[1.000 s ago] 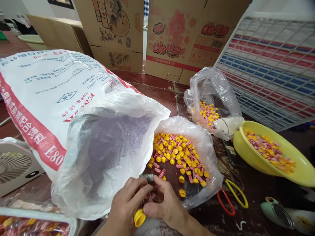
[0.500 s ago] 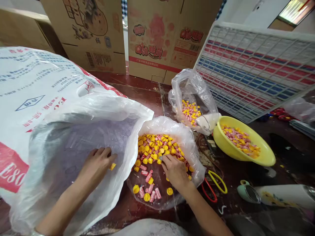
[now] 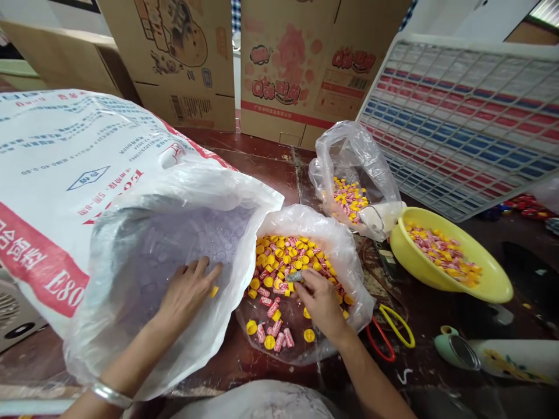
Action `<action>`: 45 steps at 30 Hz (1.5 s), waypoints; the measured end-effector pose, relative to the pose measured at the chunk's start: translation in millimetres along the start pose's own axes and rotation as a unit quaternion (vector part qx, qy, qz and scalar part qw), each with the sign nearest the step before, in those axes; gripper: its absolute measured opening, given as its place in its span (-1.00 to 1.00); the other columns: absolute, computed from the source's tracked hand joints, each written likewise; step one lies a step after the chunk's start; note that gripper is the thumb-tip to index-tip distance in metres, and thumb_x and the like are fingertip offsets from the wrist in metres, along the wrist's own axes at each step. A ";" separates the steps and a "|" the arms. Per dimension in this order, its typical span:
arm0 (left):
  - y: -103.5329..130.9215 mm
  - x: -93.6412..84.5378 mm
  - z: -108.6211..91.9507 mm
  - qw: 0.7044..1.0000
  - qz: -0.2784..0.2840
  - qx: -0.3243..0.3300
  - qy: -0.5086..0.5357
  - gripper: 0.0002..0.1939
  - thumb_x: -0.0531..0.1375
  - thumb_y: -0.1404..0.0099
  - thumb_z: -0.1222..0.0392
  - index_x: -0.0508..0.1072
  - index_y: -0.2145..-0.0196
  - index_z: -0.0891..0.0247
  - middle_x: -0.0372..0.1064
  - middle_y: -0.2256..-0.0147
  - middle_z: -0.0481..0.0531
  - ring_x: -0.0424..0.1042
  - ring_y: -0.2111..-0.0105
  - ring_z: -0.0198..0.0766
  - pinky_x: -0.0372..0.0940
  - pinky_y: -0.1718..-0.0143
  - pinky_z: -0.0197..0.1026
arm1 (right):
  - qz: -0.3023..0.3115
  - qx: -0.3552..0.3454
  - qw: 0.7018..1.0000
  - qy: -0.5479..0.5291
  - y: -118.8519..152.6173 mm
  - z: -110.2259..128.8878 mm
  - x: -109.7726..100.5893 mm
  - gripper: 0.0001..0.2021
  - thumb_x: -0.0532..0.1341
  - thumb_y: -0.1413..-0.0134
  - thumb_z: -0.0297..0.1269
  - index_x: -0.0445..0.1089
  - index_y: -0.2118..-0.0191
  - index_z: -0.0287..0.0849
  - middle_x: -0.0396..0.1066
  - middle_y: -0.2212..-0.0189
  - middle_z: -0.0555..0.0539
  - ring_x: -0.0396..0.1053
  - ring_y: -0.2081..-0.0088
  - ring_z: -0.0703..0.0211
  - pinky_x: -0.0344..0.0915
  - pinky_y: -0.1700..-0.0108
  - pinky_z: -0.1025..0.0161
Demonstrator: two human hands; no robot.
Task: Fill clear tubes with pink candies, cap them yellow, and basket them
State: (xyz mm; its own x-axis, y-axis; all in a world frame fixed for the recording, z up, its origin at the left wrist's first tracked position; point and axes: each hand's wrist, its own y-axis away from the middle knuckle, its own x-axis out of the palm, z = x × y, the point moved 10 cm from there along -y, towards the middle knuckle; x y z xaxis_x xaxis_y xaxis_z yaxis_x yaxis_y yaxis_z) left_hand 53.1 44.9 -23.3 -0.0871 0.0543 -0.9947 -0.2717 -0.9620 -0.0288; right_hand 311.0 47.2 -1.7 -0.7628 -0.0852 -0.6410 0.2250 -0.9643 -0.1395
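My left hand reaches into the mouth of a large white sack, where clear, ring-like pieces lie. Its fingers are spread, and a small yellow piece shows beside the fingertips. My right hand is over an open clear plastic bag, its thumb and fingers pinching a small grey-green object. Under that hand lie yellow caps and small red-and-white printed cylinders.
Behind are a second clear bag, cardboard boxes and a white wire rack. To the right stand a yellow bowl, red-and-yellow-handled scissors and a floral bottle.
The view has shifted left, so the scene sits further right. My left hand's fingers have spread more. The grey-green object in my right hand shows more fully.
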 end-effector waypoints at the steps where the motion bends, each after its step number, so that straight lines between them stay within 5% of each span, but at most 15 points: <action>1: -2.5 -0.7 1.3 1.000 -0.004 -0.007 0.010 -0.50 0.00 -0.30 0.56 0.57 -0.02 0.27 0.49 0.06 0.38 0.54 0.11 0.22 0.39 0.11 0.16 | 0.016 0.024 0.995 -0.090 0.8 -1.2 3.3 -0.80 0.12 -0.26 -0.33 0.22 0.43 -0.11 0.35 0.37 0.02 0.48 0.44 0.21 0.39 0.38 0.31; 3: -4.3 -2.8 8.1 0.999 -0.013 -0.022 0.037 -0.49 0.00 -0.28 0.57 0.59 0.00 0.26 0.48 0.01 0.39 0.56 0.12 0.19 0.39 0.10 0.14 | 0.044 0.061 0.975 -0.210 3.7 -1.1 8.3 -0.80 0.17 -0.24 -0.24 0.25 0.43 -0.11 0.35 0.38 0.04 0.49 0.45 0.21 0.44 0.37 0.30; 7: 12.3 -10.8 27.3 0.988 -0.042 -0.069 0.129 -0.55 0.06 -0.31 0.45 0.56 -0.04 0.18 0.41 -0.20 0.26 0.60 0.14 0.03 0.43 0.17 -0.05 | 0.036 0.066 0.967 -0.245 11.1 8.6 0.3 -0.78 0.35 -0.14 -0.14 0.35 0.33 -0.13 0.44 0.39 0.03 0.50 0.33 0.16 0.46 0.27 0.29; 11: 42.9 -24.1 15.8 0.961 -0.049 -0.108 0.252 -0.70 0.17 -0.38 0.03 0.57 0.04 0.17 0.62 0.18 0.04 0.59 0.33 -0.19 0.42 0.28 -0.26 | -0.020 0.047 0.966 -0.254 16.0 30.7 -9.1 -0.75 0.39 -0.15 -0.10 0.41 0.22 -0.14 0.57 0.32 -0.06 0.55 0.30 0.12 0.49 0.24 0.25; 13: 54.3 -22.9 -5.0 0.912 -0.007 -0.123 0.392 -0.68 0.24 -0.31 -0.08 0.59 0.15 0.17 0.59 0.38 -0.05 0.53 0.41 -0.22 0.38 0.34 -0.30 | -0.028 0.006 0.968 -0.249 15.0 53.5 -9.1 -0.75 0.40 -0.16 -0.12 0.45 0.18 -0.15 0.60 0.29 -0.09 0.57 0.28 0.09 0.51 0.20 0.23; 16: 66.6 -17.9 -43.8 0.777 0.068 -0.137 0.610 -0.72 0.34 -0.19 -0.06 0.58 0.27 0.20 0.53 0.44 -0.06 0.42 0.43 -0.25 0.28 0.39 -0.31 | -0.006 -0.105 0.973 -0.204 13.2 96.6 -5.3 -0.84 0.38 -0.21 -0.20 0.50 0.16 -0.14 0.61 0.26 -0.09 0.57 0.21 0.10 0.49 0.12 0.23; 19: 75.4 -20.0 -68.6 0.690 0.100 -0.130 0.705 -0.72 0.38 -0.16 -0.02 0.56 0.30 0.24 0.46 0.45 -0.08 0.30 0.45 -0.31 0.19 0.42 -0.33 | 0.038 -0.181 0.970 -0.158 15.4 122.2 3.7 -0.92 0.33 -0.28 -0.27 0.52 0.17 -0.13 0.58 0.27 -0.06 0.53 0.21 0.13 0.43 0.12 0.26; 22: 84.5 -20.2 -81.3 0.627 0.121 -0.124 0.759 -0.68 0.41 -0.13 -0.04 0.53 0.32 0.26 0.38 0.50 -0.11 0.22 0.49 -0.35 0.14 0.46 -0.33 | 0.034 -0.191 0.969 -0.151 18.9 122.0 4.9 -0.92 0.32 -0.29 -0.27 0.51 0.24 -0.14 0.54 0.36 -0.02 0.49 0.30 0.17 0.39 0.21 0.29; 29: 103.5 -22.4 -91.4 0.571 0.106 -0.140 0.802 -0.60 0.50 -0.01 -0.03 0.53 0.34 0.30 0.34 0.54 -0.14 0.17 0.52 -0.40 0.11 0.47 -0.34 | 0.053 -0.174 0.966 -0.185 31.8 112.6 8.9 -0.88 0.29 -0.31 -0.29 0.53 0.08 -0.13 0.58 0.22 -0.05 0.52 0.18 0.16 0.41 0.08 0.27; 34: 118.8 -20.2 -91.3 0.494 0.068 -0.183 0.847 -0.56 0.51 0.01 -0.06 0.57 0.32 0.32 0.30 0.54 -0.15 0.15 0.55 -0.42 0.09 0.53 -0.35 | 0.151 -0.201 0.954 -0.162 48.7 130.3 26.3 -0.81 0.28 -0.33 -0.14 0.53 0.10 -0.13 0.59 0.20 -0.08 0.52 0.13 0.09 0.39 -0.05 0.17; 39: 130.7 -10.5 -85.2 0.439 0.033 -0.221 0.870 -0.53 0.53 0.06 -0.07 0.58 0.31 0.32 0.42 0.46 -0.06 0.24 0.51 -0.39 0.12 0.51 -0.36 | 0.221 -0.229 0.941 -0.115 66.9 143.6 52.4 -0.38 0.48 -0.01 0.03 0.39 -0.11 -0.14 0.48 -0.05 -0.20 0.44 -0.09 -0.07 0.39 -0.14 0.05; 41: 131.8 -7.5 -84.1 0.419 0.026 -0.221 0.880 -0.54 0.54 0.07 -0.05 0.58 0.32 0.31 0.44 0.45 -0.04 0.29 0.48 -0.36 0.17 0.46 -0.34 | 0.202 -0.265 0.940 -0.070 71.1 148.5 58.3 -0.24 0.52 0.10 0.03 0.30 -0.17 -0.17 0.44 -0.09 -0.25 0.39 -0.16 -0.14 0.35 -0.21 -0.02; 45: 130.3 0.1 -83.2 0.379 0.015 -0.222 0.898 -0.54 0.53 0.06 -0.03 0.60 0.25 0.27 0.51 0.39 0.01 0.42 0.37 -0.26 0.31 0.25 -0.25 | 0.135 -0.339 0.931 -0.005 74.6 156.1 65.8 -0.30 0.49 0.06 0.07 0.27 -0.10 -0.15 0.47 0.04 -0.25 0.45 -0.06 -0.18 0.40 -0.15 -0.08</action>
State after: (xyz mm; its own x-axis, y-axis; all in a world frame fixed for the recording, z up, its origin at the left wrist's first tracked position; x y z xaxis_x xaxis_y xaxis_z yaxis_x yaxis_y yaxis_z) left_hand 97.4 -102.8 -35.4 0.8179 0.1553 0.5540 -0.0740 -0.9265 0.3689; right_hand 182.9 -69.5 63.6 -0.6274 -0.3065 -0.7159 0.7379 -0.5278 -0.4207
